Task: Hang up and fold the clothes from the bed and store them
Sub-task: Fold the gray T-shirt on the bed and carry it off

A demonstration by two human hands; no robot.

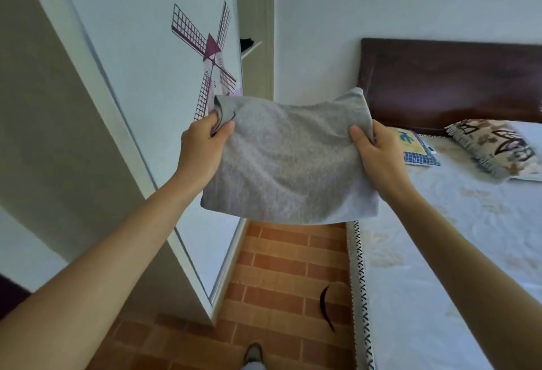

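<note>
A folded grey garment (289, 161) hangs in the air in front of me, above the gap between wardrobe and bed. My left hand (203, 151) grips its left edge near the collar, thumb on top. My right hand (374, 149) grips its right edge, thumb on the cloth. The bed (457, 252) with a pale patterned cover lies to the right. The wardrobe's sliding door (152, 76) with a windmill picture stands to the left, and beyond it a shelf (252, 48) shows in the open section.
A dark folded item (247, 43) lies on the wardrobe shelf. Two pillows, a blue-and-yellow one (416, 149) and a patterned one (492, 146), sit at the dark wooden headboard (451, 82). Brick-patterned floor (281, 275) runs between wardrobe and bed, with my shoe (253, 353) on it.
</note>
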